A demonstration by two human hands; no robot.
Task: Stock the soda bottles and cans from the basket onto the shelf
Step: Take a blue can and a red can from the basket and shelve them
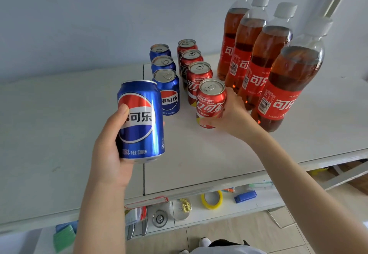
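**While both hands hold cans, watch the rows**

Your right hand (231, 114) grips the red can (211, 102) at its row's front, toward the shelf (59, 114) front edge. Your left hand (111, 150) clasps a blue can (140, 122) aloft; a careless landing could topple neighbours.

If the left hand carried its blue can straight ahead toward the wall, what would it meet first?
Probably the nearest blue aluminium can standing at the front of the blue row on the white shelf; the left hand holds its blue can just short of it, though depth is unclear.
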